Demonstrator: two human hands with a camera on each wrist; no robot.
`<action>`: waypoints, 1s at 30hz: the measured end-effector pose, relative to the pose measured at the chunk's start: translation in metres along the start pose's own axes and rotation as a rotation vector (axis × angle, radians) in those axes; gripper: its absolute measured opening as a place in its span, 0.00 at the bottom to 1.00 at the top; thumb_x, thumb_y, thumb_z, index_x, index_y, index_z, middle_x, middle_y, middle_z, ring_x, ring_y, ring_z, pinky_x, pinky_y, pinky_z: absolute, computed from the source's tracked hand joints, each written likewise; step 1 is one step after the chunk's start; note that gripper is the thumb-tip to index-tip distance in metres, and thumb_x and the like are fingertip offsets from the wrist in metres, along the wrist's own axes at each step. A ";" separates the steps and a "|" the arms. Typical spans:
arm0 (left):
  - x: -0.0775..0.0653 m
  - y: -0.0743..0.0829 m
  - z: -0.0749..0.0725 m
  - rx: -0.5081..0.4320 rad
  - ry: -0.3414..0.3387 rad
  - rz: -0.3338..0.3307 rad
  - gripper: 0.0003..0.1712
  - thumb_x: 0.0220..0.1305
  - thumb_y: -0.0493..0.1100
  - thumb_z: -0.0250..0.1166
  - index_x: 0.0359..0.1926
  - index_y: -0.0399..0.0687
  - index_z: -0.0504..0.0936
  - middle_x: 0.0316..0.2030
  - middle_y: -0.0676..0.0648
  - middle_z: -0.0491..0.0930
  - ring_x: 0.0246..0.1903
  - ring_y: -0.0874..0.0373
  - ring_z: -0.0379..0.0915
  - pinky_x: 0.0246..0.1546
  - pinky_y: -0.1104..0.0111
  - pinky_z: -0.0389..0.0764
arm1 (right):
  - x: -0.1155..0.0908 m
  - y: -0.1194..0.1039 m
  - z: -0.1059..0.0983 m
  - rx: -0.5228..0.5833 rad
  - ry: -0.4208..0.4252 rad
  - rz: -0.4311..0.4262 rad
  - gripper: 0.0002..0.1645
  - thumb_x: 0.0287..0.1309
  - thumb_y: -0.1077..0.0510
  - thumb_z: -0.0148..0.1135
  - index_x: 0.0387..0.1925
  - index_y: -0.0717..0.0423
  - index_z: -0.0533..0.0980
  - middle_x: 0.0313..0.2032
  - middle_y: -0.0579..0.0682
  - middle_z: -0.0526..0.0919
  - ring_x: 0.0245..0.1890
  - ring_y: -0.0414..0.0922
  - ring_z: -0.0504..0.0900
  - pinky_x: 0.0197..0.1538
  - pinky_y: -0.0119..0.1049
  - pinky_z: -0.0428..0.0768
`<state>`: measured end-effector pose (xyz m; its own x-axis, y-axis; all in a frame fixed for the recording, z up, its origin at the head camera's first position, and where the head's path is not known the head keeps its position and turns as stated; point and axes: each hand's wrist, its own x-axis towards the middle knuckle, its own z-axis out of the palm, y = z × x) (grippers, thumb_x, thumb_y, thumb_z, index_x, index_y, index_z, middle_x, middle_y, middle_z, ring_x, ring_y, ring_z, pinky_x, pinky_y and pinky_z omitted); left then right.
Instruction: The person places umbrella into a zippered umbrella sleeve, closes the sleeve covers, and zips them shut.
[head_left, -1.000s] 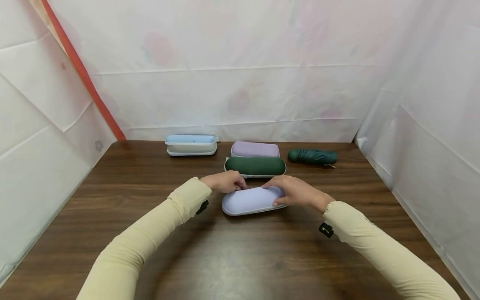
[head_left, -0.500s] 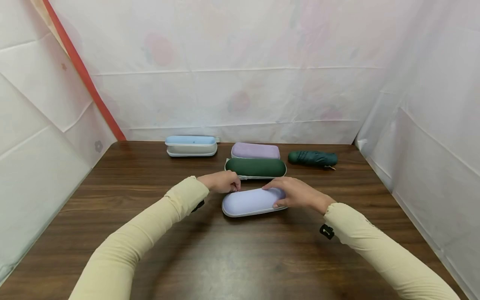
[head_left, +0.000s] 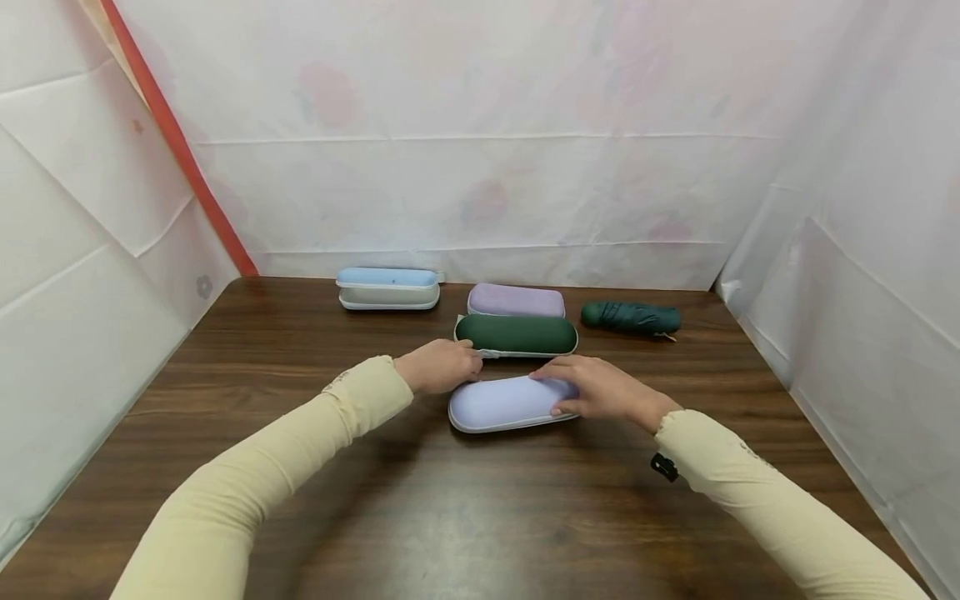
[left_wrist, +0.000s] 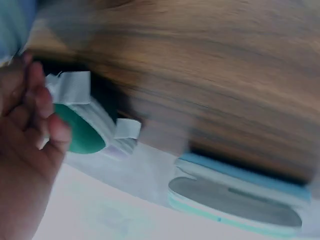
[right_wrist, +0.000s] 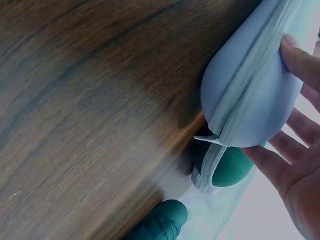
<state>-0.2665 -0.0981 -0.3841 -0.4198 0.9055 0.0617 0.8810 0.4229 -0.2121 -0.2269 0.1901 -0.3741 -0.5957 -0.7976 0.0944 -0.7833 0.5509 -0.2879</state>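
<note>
A pale lavender zippered glasses case (head_left: 502,404) lies flat before me, slightly angled. My right hand (head_left: 603,390) grips its right end, thumb on the near side and fingers over the far side. In the right wrist view, the zipper (right_wrist: 240,95) runs along the rim, with a small tab at the end. My left hand (head_left: 438,367) is at the case's far left edge, fingertips drawn together in a pinch at the zipper; the pull itself is hidden. Just behind is a dark green case (head_left: 517,333), near the left fingers.
Behind the green case sits a purple case (head_left: 517,300). A blue and grey case (head_left: 388,289), its lid partly raised, stands at the back left. A folded dark green umbrella (head_left: 632,317) lies back right. White sheeting (head_left: 480,192) hangs around the wooden table (head_left: 480,517).
My left hand has slid a little leftward along the far edge of the lavender case. The right hand keeps its grip, and the case stays in place.
</note>
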 end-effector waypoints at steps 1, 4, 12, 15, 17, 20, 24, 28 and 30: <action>-0.001 0.000 0.001 0.047 0.019 0.027 0.07 0.64 0.40 0.62 0.29 0.49 0.82 0.30 0.52 0.79 0.33 0.55 0.70 0.30 0.67 0.74 | 0.000 0.000 0.001 -0.006 -0.001 0.005 0.31 0.52 0.53 0.71 0.59 0.55 0.74 0.54 0.54 0.77 0.54 0.49 0.76 0.53 0.47 0.74; -0.006 -0.003 0.004 0.165 0.046 0.076 0.04 0.63 0.36 0.62 0.32 0.49 0.81 0.34 0.52 0.79 0.34 0.56 0.68 0.31 0.68 0.72 | -0.001 -0.001 0.003 -0.024 0.009 0.009 0.31 0.54 0.54 0.70 0.59 0.55 0.73 0.54 0.54 0.77 0.54 0.49 0.76 0.53 0.47 0.74; -0.024 -0.006 0.007 0.215 0.095 0.097 0.03 0.63 0.35 0.61 0.34 0.47 0.80 0.35 0.52 0.79 0.37 0.56 0.69 0.32 0.68 0.71 | -0.007 -0.007 0.009 -0.085 0.072 0.010 0.32 0.54 0.54 0.70 0.60 0.56 0.73 0.54 0.55 0.77 0.52 0.51 0.76 0.50 0.48 0.76; -0.034 -0.005 0.010 0.199 0.120 0.078 0.03 0.63 0.37 0.62 0.32 0.48 0.80 0.32 0.52 0.78 0.36 0.55 0.69 0.32 0.67 0.71 | -0.008 -0.010 0.012 -0.108 0.100 0.008 0.31 0.53 0.54 0.70 0.59 0.56 0.74 0.53 0.55 0.78 0.51 0.51 0.78 0.48 0.47 0.77; -0.041 -0.004 0.012 0.169 0.130 0.059 0.03 0.63 0.39 0.63 0.31 0.48 0.80 0.30 0.52 0.77 0.34 0.55 0.68 0.31 0.67 0.71 | -0.009 -0.012 0.013 -0.126 0.116 0.013 0.31 0.53 0.53 0.70 0.58 0.56 0.75 0.52 0.55 0.78 0.50 0.51 0.78 0.47 0.46 0.77; -0.049 0.000 0.015 0.114 0.148 0.028 0.04 0.63 0.41 0.63 0.32 0.47 0.81 0.29 0.52 0.77 0.33 0.55 0.68 0.31 0.66 0.72 | -0.010 -0.016 0.016 -0.145 0.135 0.029 0.30 0.53 0.54 0.71 0.58 0.56 0.76 0.51 0.54 0.79 0.48 0.50 0.80 0.45 0.46 0.78; -0.057 0.007 0.016 0.048 0.177 -0.019 0.04 0.63 0.42 0.63 0.34 0.46 0.82 0.29 0.51 0.78 0.34 0.55 0.70 0.31 0.65 0.72 | -0.011 -0.022 0.017 -0.164 0.147 0.055 0.31 0.52 0.54 0.71 0.58 0.57 0.76 0.50 0.56 0.80 0.46 0.50 0.81 0.44 0.45 0.79; -0.063 0.014 0.014 -0.004 0.203 -0.071 0.04 0.61 0.41 0.65 0.30 0.47 0.81 0.27 0.51 0.76 0.33 0.55 0.71 0.31 0.64 0.71 | -0.009 -0.028 0.017 -0.185 0.154 0.081 0.31 0.52 0.54 0.71 0.57 0.57 0.76 0.49 0.57 0.81 0.45 0.51 0.81 0.44 0.46 0.79; -0.064 0.018 0.013 -0.026 0.211 -0.099 0.05 0.61 0.41 0.65 0.29 0.47 0.81 0.26 0.52 0.76 0.33 0.55 0.70 0.31 0.64 0.71 | -0.009 -0.030 0.017 -0.198 0.160 0.094 0.30 0.52 0.53 0.72 0.57 0.58 0.76 0.48 0.58 0.81 0.44 0.52 0.82 0.43 0.46 0.79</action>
<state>-0.2265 -0.1494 -0.4044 -0.4519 0.8455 0.2846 0.8442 0.5084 -0.1700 -0.1950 0.1764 -0.3827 -0.6753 -0.7006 0.2305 -0.7336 0.6703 -0.1121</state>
